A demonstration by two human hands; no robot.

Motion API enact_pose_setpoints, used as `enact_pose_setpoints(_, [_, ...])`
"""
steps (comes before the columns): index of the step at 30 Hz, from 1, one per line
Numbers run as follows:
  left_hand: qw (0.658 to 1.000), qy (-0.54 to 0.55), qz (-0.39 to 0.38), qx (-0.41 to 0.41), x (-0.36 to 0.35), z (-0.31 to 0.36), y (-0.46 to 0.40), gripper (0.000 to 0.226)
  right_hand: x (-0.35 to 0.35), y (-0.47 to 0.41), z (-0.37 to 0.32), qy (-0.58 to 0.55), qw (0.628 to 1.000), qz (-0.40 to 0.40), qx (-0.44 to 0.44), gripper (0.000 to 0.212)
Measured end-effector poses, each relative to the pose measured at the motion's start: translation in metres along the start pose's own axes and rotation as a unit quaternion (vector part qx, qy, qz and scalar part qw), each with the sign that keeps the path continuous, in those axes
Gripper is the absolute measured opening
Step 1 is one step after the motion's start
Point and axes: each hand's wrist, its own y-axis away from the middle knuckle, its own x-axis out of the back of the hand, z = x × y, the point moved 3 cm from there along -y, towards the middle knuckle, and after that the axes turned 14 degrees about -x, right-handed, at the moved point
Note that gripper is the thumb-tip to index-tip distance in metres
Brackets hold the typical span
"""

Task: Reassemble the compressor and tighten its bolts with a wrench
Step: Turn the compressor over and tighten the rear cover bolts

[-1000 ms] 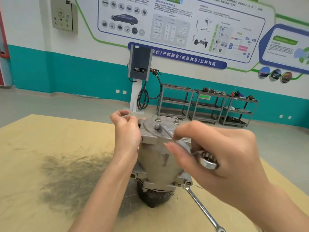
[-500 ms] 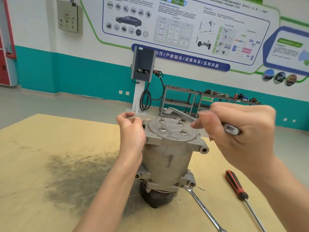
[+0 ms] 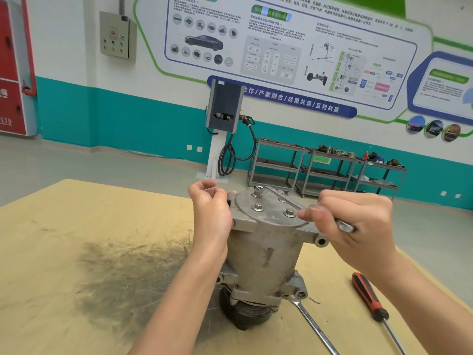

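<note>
Gripping wrench, right hand now set it on far bolt; left hand steadying compressor.

Grey compressor, red-and-black screwdriver, tan table.

- A red-and-black screwdriver lies on the tan surface.
- Grey shelving carts stand along the teal wall.
- A charging unit with a looped black cable.
</note>
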Motion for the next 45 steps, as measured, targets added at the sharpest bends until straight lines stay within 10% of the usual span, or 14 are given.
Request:
enact_pose_setpoints(31, [0.999, -0.041, -0.007, -0.013, -0.001, 0.005, 0.001, 0.023, -0.029, -0.019, -0.053, 0.119, 0.988, -0.083, -0.045, 0.047])
enact_pose_setpoints(45, [0.999, -0.043, -0.019, -0.014, 0.001, 0.004, 0.000, 0.024, 0.025, -0.020, 0.002, 0.046, 0.993, 0.105, -0.016, 0.065])
